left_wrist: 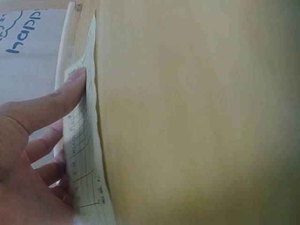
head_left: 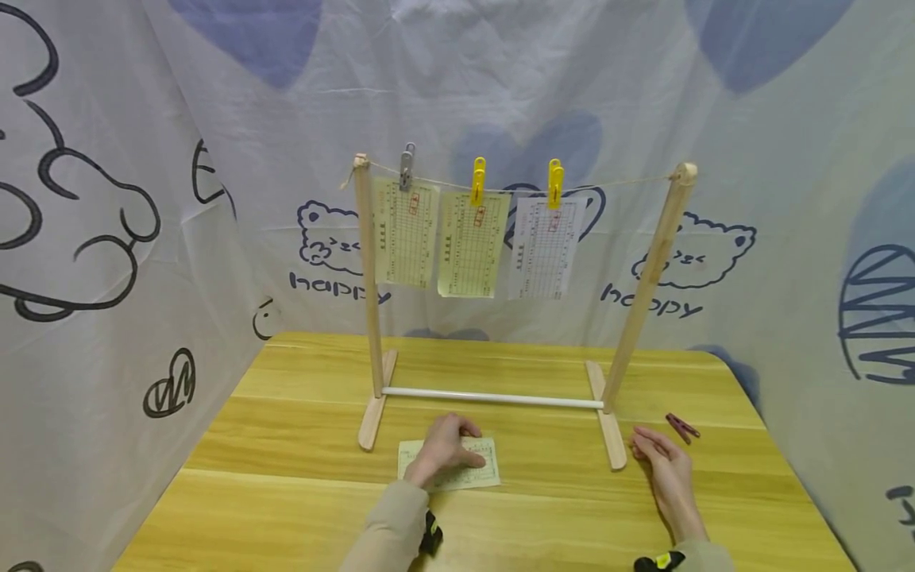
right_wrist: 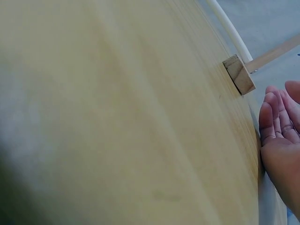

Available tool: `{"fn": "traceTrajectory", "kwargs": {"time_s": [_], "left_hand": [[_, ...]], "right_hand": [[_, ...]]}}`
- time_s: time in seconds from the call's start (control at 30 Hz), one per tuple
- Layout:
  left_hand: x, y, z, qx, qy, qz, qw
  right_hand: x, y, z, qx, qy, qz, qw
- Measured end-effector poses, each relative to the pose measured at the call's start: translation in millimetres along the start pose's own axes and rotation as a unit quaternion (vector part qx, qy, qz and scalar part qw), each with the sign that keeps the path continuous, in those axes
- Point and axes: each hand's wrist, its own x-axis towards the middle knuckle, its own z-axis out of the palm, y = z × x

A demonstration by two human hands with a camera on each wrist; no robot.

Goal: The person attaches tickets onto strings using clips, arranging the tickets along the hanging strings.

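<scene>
In the head view my left hand point(head_left: 445, 447) rests over a pale green printed slip point(head_left: 488, 473) lying on the table. The left wrist view shows its thumb point(left_wrist: 77, 82) touching the slip, with the other fingers bent along the far side and apart from the thumb. My right hand point(head_left: 668, 469) is at the right, loosely curved and holding nothing. Just beyond it lies a dark red clothespin point(head_left: 682, 427). The right wrist view shows the right hand point(right_wrist: 283, 136) with its palm partly visible, near a wooden foot point(right_wrist: 239, 75) of the stand.
A wooden stand point(head_left: 650, 286) carries a string with two green slips point(head_left: 406, 238) and a white slip point(head_left: 546, 250). A grey clip point(head_left: 407, 168) and two yellow clips point(head_left: 479, 181) hold them. A white bar point(head_left: 493, 397) joins the feet. Printed cloth point(head_left: 457, 95) surrounds the table point(head_left: 286, 477).
</scene>
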Motion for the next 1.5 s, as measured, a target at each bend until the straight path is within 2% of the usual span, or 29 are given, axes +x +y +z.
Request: {"fn": "traceTrajectory", "kwargs": {"time_s": [0.17, 0.43, 0.57, 0.77, 1.1, 1.27, 1.37, 1.43, 1.5], "left_hand": [[-0.5, 0.3, -1.5, -0.018, -0.007, -0.01, 0.9998], [-0.6, 0.1, -4.3, -0.046, -0.014, -0.032, 0.9983], [-2.5, -1.6, -5.3, -0.041, -0.013, -0.028, 0.9987], [-6.4, -3.8, -7.8, -0.065, -0.006, -0.031, 0.9974], [-1.7, -7.3, -8.6, -0.042, -0.013, -0.02, 0.9988], [-1.0, -7.4, -7.6, -0.041, -0.019, -0.014, 0.9989], [-1.5, -6.8, -7.5, -0.049, -0.022, -0.02, 0.9984], [-1.7, -7.0, -7.6, -0.056, -0.023, -0.023, 0.9979], [-1.8, -7.6, -7.9, -0.058, -0.024, -0.026, 0.9977]], "right_hand": [[0.7, -1.5, 0.6, -0.003, 0.008, 0.014, 0.9999], [1.7, -0.1, 0.0, -0.004, 0.013, 0.012, 0.9998], [1.6, 0.1, 0.2, -0.005, 0.015, 0.015, 0.9998], [-0.1, -0.3, -0.4, 0.003, 0.009, 0.01, 0.9999], [-2.0, -1.1, 2.0, -0.004, 0.017, -0.004, 0.9998], [-2.4, -4.0, 3.2, 0.02, 0.051, -0.021, 0.9983], [-2.0, -4.2, 1.9, 0.028, 0.086, -0.042, 0.9951], [-1.4, -3.0, -0.5, 0.025, 0.112, -0.071, 0.9908], [-0.3, -1.2, -3.3, 0.018, 0.146, -0.115, 0.9824]]}}
